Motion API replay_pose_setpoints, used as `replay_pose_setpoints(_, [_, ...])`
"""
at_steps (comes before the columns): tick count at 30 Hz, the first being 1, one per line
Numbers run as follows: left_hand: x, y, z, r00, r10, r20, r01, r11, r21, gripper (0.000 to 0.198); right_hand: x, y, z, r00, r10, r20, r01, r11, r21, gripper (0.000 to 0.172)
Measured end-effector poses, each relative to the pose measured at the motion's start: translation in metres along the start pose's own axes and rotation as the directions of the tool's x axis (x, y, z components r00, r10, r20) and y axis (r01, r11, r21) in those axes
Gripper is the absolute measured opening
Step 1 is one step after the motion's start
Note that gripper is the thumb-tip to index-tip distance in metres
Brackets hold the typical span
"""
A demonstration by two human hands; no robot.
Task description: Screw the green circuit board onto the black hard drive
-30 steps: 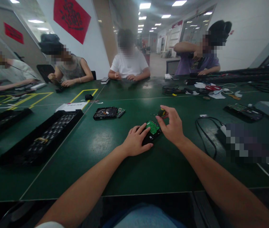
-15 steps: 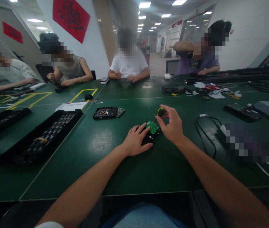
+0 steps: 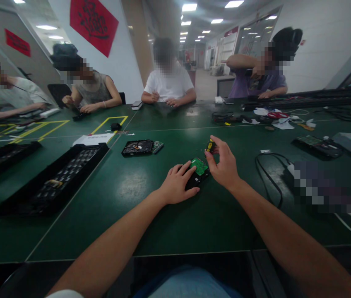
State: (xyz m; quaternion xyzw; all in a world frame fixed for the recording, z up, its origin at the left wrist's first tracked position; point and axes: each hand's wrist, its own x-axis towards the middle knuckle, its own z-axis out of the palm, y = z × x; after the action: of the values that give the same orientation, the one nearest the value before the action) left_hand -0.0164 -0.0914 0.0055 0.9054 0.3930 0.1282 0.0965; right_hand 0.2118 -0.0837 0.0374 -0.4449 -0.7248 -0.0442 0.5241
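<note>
A black hard drive (image 3: 198,173) with a green circuit board facing up lies on the green table (image 3: 163,215) in front of me. My left hand (image 3: 177,184) rests on its near left side, fingers curled over the casing, holding it down. My right hand (image 3: 223,163) hovers just right of the drive and pinches the black and yellow handle of a small screwdriver (image 3: 210,146) held upright over the board's far corner.
A second opened drive (image 3: 141,147) lies further back at left. Long black trays (image 3: 54,178) stretch along the left. A black cable (image 3: 267,174) and a pixelated object sit at right. Several people sit at the table's far side and left, working.
My right hand has turned the screwdriver handle slightly between its fingers and shifted a little up. My left hand and the drive have stayed where they were.
</note>
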Motion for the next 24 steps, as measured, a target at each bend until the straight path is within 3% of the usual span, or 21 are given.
replay_pose_setpoints(7, [-0.0006,-0.0015,0.0012,1.000,-0.003,-0.009,0.003,1.000,-0.018,0.088,0.0036,-0.0049,-0.0051,0.998,-0.027,-0.052,0.025,0.999,-0.033,0.048])
replay_pose_setpoints(15, [-0.0006,-0.0014,0.0017,1.000,-0.003,-0.005,0.003,1.000,-0.007,0.088,0.0009,-0.0003,-0.0011,0.999,-0.034,0.007,0.035,0.999,-0.012,0.053])
replay_pose_setpoints(24, [-0.0007,0.0003,0.0005,1.000,0.004,-0.018,-0.004,1.000,0.005,0.086,0.0042,-0.0035,-0.0055,0.997,-0.040,-0.061,0.037,0.998,-0.042,0.047])
